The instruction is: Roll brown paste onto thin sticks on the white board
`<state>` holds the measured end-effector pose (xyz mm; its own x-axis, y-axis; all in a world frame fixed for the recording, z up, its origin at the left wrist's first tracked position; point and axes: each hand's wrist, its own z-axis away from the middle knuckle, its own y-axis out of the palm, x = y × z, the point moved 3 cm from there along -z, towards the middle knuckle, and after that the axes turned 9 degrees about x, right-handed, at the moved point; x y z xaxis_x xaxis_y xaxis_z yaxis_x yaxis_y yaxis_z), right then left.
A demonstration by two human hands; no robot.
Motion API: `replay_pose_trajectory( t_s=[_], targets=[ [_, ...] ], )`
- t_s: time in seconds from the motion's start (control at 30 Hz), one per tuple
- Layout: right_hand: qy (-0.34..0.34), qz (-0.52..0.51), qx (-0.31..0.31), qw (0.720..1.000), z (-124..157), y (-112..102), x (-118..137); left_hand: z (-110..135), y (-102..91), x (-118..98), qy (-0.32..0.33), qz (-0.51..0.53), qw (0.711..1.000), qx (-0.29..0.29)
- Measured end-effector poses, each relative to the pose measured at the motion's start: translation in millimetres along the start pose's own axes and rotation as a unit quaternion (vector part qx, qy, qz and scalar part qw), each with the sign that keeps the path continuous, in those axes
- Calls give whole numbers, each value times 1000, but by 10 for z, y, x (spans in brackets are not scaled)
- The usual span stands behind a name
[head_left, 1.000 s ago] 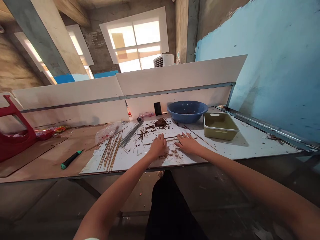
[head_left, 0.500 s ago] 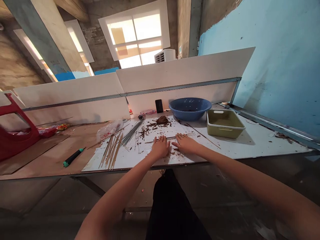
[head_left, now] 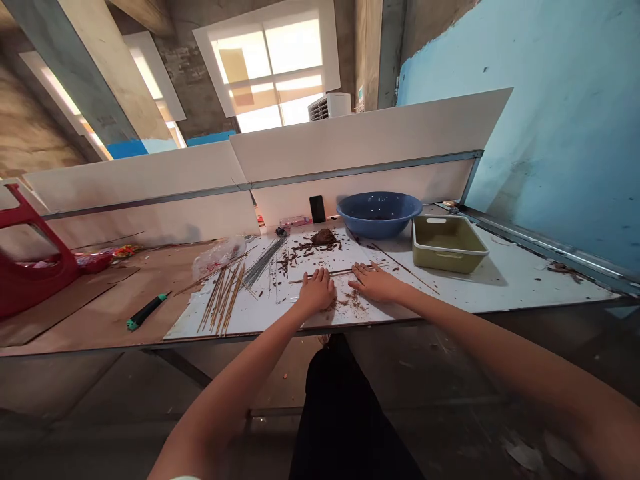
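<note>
"How did the hands stand in the head view?"

"Both lay flat, palms down, fingers stretched out. The left hand [head_left: 316,291] and the right hand [head_left: 373,282] rested over one thin stick [head_left: 343,271], which ran crosswise beneath their fingers on the white board [head_left: 270,319]. Neither was curled round it."

"How far along did that one seem?"

"Partway, at a guess. Its stretch between the hands looked dark; the left end looked paler. What the fingers covered couldn't be told."

"And what was left?"

"A good deal, by the look of it. A brown lump [head_left: 323,237] sat beyond the hands, with bits [head_left: 284,265] near it and crumbs [head_left: 356,303] just before the palms. Off to the left, a loose bunch [head_left: 223,300] of sticks looked bare, beside some wires [head_left: 265,259]."

"Any finished?"

"None for certain. Another stick [head_left: 407,270] lay near the right hand, its state unclear."
</note>
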<state>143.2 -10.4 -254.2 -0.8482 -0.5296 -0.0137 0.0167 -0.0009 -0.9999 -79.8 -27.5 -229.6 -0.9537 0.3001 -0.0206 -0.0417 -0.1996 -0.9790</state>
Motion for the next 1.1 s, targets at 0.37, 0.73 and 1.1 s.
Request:
replay_pose_trajectory(
  t_s=[0.37,0.73,1.1],
  targets=[
    [-14,-10,-21,1000,-73,45,-156,-13,28,120,13,8,1000,-24],
    [20,-18,0,1000,-357,-109,-310,-197,-226,111,-44,48,998,-2],
    [11,-13,-88,996,88,-220,-453,439,-108,-30,18,-26,987,-156]
  ],
)
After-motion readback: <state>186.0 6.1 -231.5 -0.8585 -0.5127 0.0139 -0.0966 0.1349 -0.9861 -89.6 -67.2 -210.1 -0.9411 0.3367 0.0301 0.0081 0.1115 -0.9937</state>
